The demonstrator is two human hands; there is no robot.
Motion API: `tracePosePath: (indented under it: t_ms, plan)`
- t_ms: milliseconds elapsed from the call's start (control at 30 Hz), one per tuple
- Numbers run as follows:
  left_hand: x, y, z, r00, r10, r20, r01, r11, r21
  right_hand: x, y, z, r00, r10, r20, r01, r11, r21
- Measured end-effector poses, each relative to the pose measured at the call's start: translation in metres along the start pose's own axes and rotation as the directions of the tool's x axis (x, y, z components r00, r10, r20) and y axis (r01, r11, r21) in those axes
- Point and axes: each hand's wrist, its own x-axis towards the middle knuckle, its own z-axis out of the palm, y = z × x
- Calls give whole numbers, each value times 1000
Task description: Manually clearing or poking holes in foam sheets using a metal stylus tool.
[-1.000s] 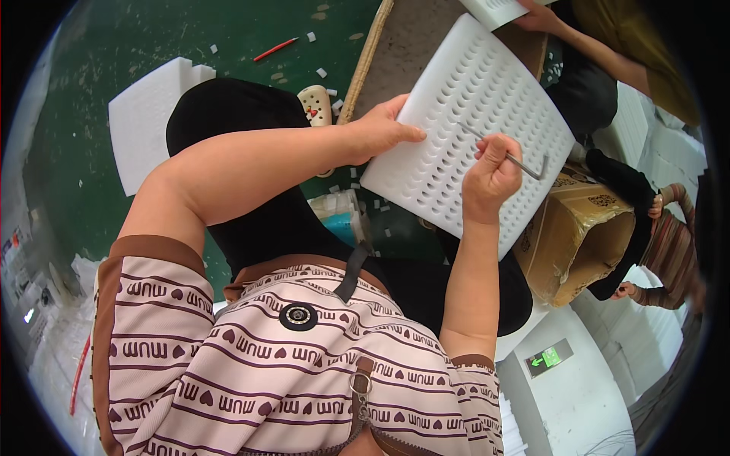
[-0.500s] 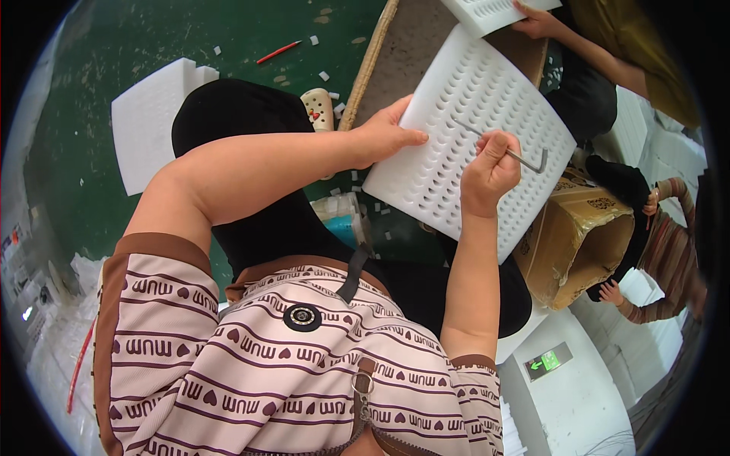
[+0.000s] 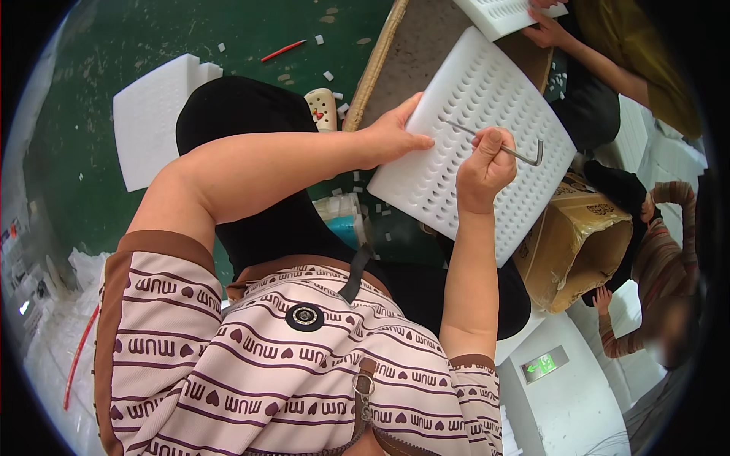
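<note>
A white foam sheet [image 3: 487,68] with rows of scoop-shaped cuts lies tilted over my lap. My left hand [image 3: 397,135] grips its left edge, thumb on top and fingers beneath, out of sight. Closed in a fist, my right hand [image 3: 487,169] is above the middle of the sheet, holding an L-shaped metal hex key [image 3: 526,158]. The key's long arm points up and left, and its tip is at one of the rows of cuts. The bent short end sticks out past the right side of my fist.
A co-worker's hand [image 3: 546,30] holds another perforated foam sheet [image 3: 498,14] at the top. Beyond my sheet runs a cardboard edge [image 3: 378,61]; an open cardboard box [image 3: 541,254] stands right. Foam sheets [image 3: 148,125], a red pen [image 3: 284,51] and foam bits lie on the green floor.
My right hand and the hex key have shifted slightly left, the key's tip a little lower on the sheet. My left hand keeps its grip. At right, a person in stripes has leaned over.
</note>
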Motion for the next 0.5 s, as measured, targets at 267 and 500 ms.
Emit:
tracePosePath:
  t_ms: [267,500]
  plan:
    - [4,-7,6,998,50,-26,-49,998,33,-9,29,15,979,-183,87,192,975,-109]
    - [4,-8,0,998,62,27,-62,998,-11,-14,12,-15,999,-38,-8,37,997,-62]
